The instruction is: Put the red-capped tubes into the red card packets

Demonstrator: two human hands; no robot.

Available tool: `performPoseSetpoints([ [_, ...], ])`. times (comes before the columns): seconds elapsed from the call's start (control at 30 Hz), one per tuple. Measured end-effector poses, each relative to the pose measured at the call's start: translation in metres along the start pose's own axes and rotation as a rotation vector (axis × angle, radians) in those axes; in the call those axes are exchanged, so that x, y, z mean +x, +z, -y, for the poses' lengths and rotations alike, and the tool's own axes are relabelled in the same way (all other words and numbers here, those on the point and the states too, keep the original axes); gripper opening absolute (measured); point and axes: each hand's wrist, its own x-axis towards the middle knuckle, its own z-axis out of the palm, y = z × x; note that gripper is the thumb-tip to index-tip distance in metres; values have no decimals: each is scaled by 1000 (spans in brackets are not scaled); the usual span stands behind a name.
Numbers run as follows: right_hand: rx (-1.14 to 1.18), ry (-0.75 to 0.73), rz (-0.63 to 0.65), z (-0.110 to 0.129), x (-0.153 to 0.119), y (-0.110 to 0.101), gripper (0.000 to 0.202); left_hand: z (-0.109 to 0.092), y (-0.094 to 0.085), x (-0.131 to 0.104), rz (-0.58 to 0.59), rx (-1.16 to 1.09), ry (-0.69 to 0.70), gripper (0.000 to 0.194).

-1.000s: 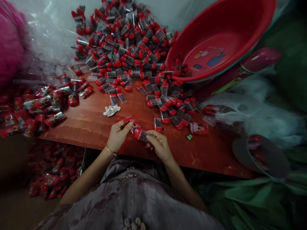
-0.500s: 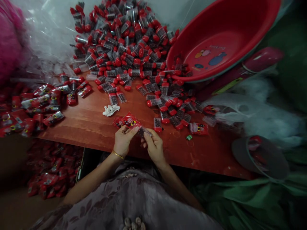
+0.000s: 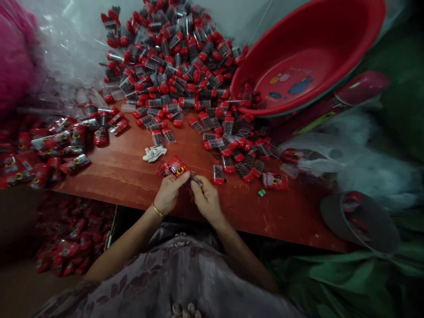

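Observation:
My left hand (image 3: 168, 193) is closed on a red printed packet (image 3: 177, 166), its thumb on top near the open-looking right end. A small clear container with dark contents (image 3: 196, 179) is between the hands, partly covered by fingers. My right hand (image 3: 208, 201) pinches this container at the packet's end; I cannot tell how much of it is inside. Other red packets (image 3: 162, 170) lie flat just beyond my left fingers. A crumpled white scrap (image 3: 154, 153) is farther off on the red-brown table (image 3: 122, 170). A lone red-capped container (image 3: 218, 174) lies beyond my right hand.
A big heap of red-capped clear containers (image 3: 172, 66) covers the back. Filled red packets (image 3: 49, 145) pile up at left, more lie below (image 3: 69, 243). A red basin (image 3: 298, 104) tilts at back right. A grey bin (image 3: 336, 216) stands at right.
The hands have drawn closer together, and the container is now more covered by my fingers at the packet's end. The packet has shifted slightly left.

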Motion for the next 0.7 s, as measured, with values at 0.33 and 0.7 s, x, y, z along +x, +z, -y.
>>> performPoseSetpoints([
  [0.33,366,129,161,3,9,11,34,-5,-9,-5,-24,62,-42,43],
  [0.7,156,13,154,2,23,50,35,-20,-41,-31,-116,-35,-84,33],
])
